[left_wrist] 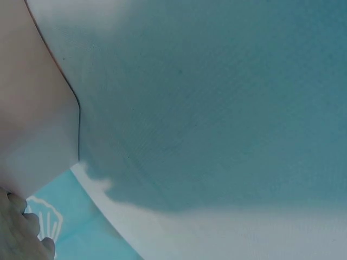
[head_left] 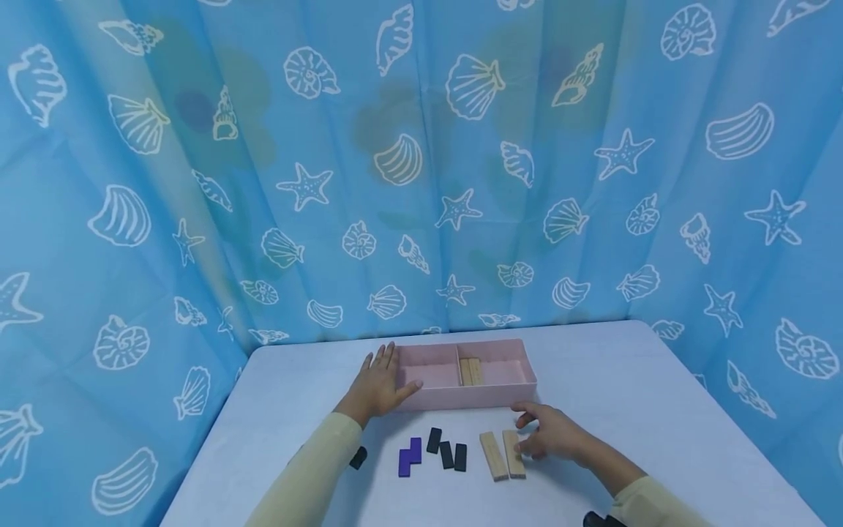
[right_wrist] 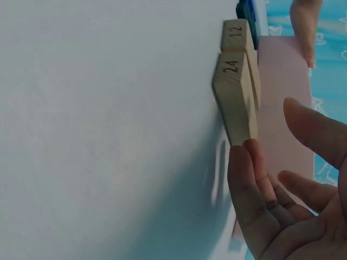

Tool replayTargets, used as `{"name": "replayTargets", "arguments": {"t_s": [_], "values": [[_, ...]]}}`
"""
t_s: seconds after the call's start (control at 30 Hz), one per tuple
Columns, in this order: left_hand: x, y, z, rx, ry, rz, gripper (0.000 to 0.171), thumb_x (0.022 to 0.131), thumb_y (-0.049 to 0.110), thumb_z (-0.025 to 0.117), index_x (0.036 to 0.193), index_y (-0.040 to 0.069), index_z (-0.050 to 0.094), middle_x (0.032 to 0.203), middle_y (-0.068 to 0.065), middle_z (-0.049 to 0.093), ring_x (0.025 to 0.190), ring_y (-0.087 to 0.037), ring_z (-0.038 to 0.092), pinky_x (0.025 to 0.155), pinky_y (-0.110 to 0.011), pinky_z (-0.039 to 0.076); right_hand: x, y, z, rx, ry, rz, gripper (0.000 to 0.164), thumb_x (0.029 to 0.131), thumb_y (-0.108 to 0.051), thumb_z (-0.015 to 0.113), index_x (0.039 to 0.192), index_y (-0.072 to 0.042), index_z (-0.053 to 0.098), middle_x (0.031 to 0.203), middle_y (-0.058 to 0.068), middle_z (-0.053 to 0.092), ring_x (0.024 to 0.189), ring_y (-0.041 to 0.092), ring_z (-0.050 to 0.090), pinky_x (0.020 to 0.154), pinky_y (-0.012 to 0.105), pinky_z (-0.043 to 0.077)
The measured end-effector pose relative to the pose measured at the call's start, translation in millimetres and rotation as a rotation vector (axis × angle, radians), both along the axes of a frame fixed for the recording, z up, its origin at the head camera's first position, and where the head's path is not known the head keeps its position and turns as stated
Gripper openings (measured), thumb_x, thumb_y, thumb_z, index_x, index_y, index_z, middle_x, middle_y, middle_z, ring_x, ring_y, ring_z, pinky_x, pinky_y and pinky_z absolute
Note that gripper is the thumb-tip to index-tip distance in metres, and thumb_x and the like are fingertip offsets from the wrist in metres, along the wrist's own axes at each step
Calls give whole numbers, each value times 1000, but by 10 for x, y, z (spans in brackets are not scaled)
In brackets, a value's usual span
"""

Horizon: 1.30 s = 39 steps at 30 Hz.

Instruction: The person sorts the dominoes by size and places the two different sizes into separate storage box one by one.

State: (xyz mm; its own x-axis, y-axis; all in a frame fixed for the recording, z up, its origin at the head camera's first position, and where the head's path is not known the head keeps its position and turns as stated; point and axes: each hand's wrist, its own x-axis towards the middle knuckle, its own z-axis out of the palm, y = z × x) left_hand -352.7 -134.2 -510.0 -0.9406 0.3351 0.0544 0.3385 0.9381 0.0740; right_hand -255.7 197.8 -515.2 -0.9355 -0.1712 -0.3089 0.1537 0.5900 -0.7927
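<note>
the right hand (head_left: 553, 433) holds nothing; its loose fingers are at the right one of two wood blocks (head_left: 515, 464), and i cannot tell if they touch. the left hand (head_left: 374, 388) rests on the left end of a pink box (head_left: 474, 397), fingers straight, near the table's (head_left: 593, 362) far edge. small wood pieces (head_left: 470, 372) sit in the box's right part. black blocks (head_left: 446, 455) and purple blocks (head_left: 405, 464) lie closer to the table's left edge than the two wood blocks.

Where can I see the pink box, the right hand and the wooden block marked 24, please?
Pink box (head_left: 464, 398): head view, front wall.
Right hand (head_left: 552, 432): head view, back of the hand.
Wooden block marked 24 (right_wrist: 236, 103): right wrist view, long side.
</note>
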Motion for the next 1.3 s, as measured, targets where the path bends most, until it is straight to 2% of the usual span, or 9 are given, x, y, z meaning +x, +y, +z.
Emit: {"name": "replayTargets", "arguments": {"t_s": [0.17,0.43,0.63,0.9,1.1,1.3], "values": [[15,-9,29,-2,-25,-7,103,87,80,25,155,3,15,161,-12,13,147,-30,10,116,-47,8,46,-8,-43,18,-7,14,81,67,-6,86,139,-3,49,107,5,58,77,20,60,65,34,55],[22,19,25,30,-29,-4,96,90,72,35,155,5,15,161,-10,13,147,-28,10,116,-47,7,25,8,-63,107,-22,22,79,65,-10,88,135,-4,53,107,4,60,75,18,60,65,33,54],[-5,5,21,27,-22,7,97,90,73,35,155,4,15,161,-12,14,147,-30,11,116,-49,7,26,-11,-32,109,-38,47,85,64,-14,88,138,-3,50,109,5,60,73,18,61,65,32,54],[-7,-12,46,26,-23,5,96,90,73,35,156,5,15,161,-11,13,147,-29,10,116,-48,6,25,-2,-27,185,-17,85,84,63,-22,89,137,-4,52,108,5,59,75,18,57,66,34,52],[-32,17,57,35,-31,9,97,90,73,36,156,5,14,161,-11,12,147,-29,9,116,-49,6,-25,49,-54,240,35,123,72,63,-22,90,127,-5,62,112,5,60,85,18,58,79,41,52],[-13,5,26,12,-36,22,98,90,74,34,156,5,14,161,-10,12,147,-28,9,116,-48,6,-4,46,-93,209,29,127,66,64,-22,89,123,-7,65,111,3,60,83,17,57,76,40,52]]}}
